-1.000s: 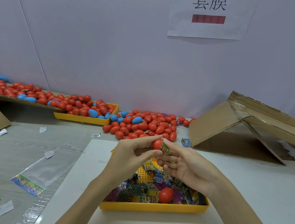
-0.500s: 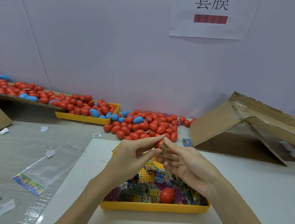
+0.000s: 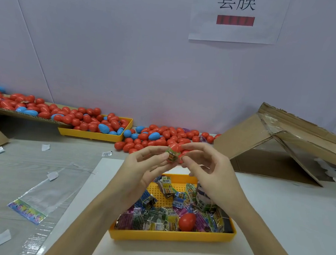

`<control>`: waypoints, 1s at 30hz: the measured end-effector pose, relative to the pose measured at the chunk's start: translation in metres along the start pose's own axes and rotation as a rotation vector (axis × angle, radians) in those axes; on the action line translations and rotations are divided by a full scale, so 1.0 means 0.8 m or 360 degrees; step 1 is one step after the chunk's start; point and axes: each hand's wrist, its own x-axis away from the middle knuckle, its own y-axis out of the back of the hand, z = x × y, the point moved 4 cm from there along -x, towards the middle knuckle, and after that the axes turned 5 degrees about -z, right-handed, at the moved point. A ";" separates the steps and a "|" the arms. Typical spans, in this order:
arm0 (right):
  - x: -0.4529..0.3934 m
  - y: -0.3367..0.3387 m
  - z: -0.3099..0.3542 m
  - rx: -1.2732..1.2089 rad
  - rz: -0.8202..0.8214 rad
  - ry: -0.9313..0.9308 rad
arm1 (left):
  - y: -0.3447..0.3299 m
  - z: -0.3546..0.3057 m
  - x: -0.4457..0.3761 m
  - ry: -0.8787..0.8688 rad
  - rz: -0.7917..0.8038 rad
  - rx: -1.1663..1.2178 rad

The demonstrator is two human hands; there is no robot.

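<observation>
Both hands meet above the near yellow tray [image 3: 172, 237]. Between them is a red plastic egg [image 3: 175, 148] with a printed film sleeve [image 3: 172, 155] round its lower part. My left hand [image 3: 139, 171] pinches the sleeved egg from the left with thumb and fingertips. My right hand [image 3: 212, 171] pinches it from the right, its other fingers spread. Several printed film sleeves and one loose red egg [image 3: 187, 221] lie in the tray.
A heap of red and blue eggs [image 3: 162, 137] lies at the back, spilling from a second yellow tray [image 3: 94, 134] and a cardboard ramp [image 3: 13, 113]. An open cardboard box [image 3: 278, 148] lies at right. Clear bags [image 3: 37, 197] and paper scraps lie at left.
The sleeve now wraps further round the egg. Both hands have stayed above the tray, and the right fingers have spread.
</observation>
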 end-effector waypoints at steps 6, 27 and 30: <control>0.010 -0.019 -0.005 0.0435 -0.0118 0.0349 | -0.009 0.009 0.003 0.0211 0.0042 0.0092; 0.012 -0.021 -0.004 0.0703 -0.0132 0.0655 | -0.011 0.013 0.005 0.0096 -0.0016 -0.0156; 0.012 -0.021 -0.006 0.0738 -0.0126 0.0641 | -0.010 0.012 0.006 -0.0013 -0.0080 -0.0318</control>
